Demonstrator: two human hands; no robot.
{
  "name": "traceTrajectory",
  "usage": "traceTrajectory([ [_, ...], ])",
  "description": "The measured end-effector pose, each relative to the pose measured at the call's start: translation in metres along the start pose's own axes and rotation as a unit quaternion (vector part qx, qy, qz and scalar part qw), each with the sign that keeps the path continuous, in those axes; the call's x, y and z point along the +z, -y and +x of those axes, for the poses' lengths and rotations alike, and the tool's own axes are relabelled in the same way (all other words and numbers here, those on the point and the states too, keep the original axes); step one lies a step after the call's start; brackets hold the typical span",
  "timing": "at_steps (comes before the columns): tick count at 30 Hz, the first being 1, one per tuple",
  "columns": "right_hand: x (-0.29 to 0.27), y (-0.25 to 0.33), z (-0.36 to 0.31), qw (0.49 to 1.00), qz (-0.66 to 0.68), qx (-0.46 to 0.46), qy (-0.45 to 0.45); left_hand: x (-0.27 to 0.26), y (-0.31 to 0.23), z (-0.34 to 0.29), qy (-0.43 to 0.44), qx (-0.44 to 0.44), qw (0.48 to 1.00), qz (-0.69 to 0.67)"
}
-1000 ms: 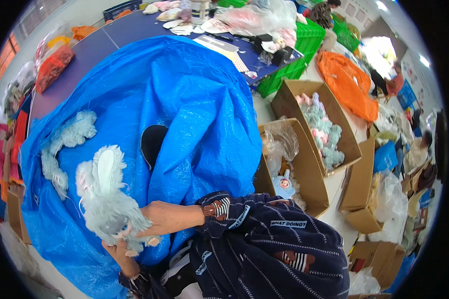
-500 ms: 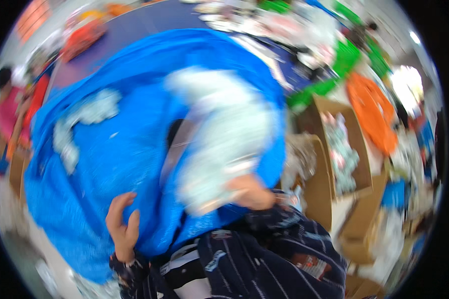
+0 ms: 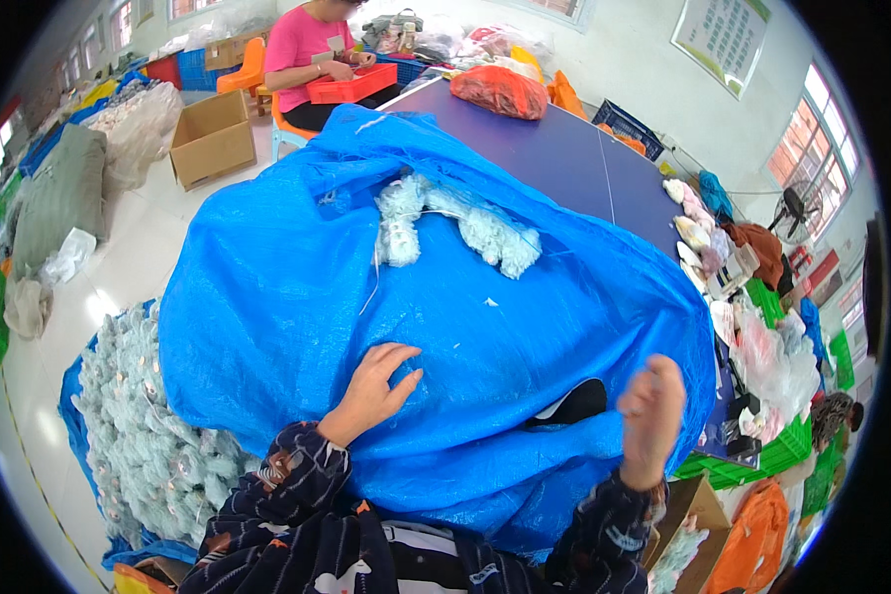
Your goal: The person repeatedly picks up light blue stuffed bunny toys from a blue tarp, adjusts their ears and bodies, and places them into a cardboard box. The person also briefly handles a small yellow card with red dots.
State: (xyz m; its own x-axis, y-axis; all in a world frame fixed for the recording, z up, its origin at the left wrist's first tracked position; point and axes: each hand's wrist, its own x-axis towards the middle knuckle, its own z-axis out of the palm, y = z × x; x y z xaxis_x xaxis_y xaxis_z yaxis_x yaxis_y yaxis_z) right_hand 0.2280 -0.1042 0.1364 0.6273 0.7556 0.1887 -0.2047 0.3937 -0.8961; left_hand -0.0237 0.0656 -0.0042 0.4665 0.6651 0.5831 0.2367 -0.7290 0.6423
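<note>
A crinkled blue plastic sheet (image 3: pixel 436 327) covers much of the table in front of me. My left hand (image 3: pixel 374 394) is open over its near part, fingers apart and holding nothing. On the right, my right hand (image 3: pixel 651 421) is raised above the sheet. Its fingers are smeared by motion; no object shows in it. Fluffy pale mint pieces (image 3: pixel 500 240) lie in a curved row near the sheet's far side. A black and white item (image 3: pixel 576 402) pokes out of a fold between my hands.
A large heap of pale mint fluffy pieces (image 3: pixel 158 436) sits at the lower left. Cardboard boxes (image 3: pixel 211 144) stand far left and near right. Across the blue table (image 3: pixel 564 168), a seated person in pink (image 3: pixel 302 49) handles a red tray (image 3: pixel 351 85). Plastic bags (image 3: pixel 772 366) crowd the right.
The view has swung left, bringing the mint heap into sight. The large pale mint bundle in my right hand is no longer there. My right hand is now raised, apart from the left.
</note>
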Motion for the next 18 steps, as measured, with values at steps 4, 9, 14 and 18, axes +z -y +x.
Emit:
traceTrajectory([
  [4,0.086,-0.043,0.057,0.906,-0.318,0.031,0.278,0.025,0.043,-0.031,-0.032,-0.128,0.981,-0.145],
  [9,0.139,-0.154,0.111,0.842,-0.441,-0.114,0.291,0.027,0.034,-0.028,-0.032,-0.139,0.978,-0.153],
  [14,0.168,-0.235,0.144,0.855,-0.472,-0.113,0.183,0.027,0.037,-0.029,-0.029,-0.115,0.982,-0.145],
  [18,0.169,-0.233,0.15,0.84,-0.494,-0.081,0.208,0.023,0.038,-0.028,-0.02,-0.109,0.984,-0.141],
])
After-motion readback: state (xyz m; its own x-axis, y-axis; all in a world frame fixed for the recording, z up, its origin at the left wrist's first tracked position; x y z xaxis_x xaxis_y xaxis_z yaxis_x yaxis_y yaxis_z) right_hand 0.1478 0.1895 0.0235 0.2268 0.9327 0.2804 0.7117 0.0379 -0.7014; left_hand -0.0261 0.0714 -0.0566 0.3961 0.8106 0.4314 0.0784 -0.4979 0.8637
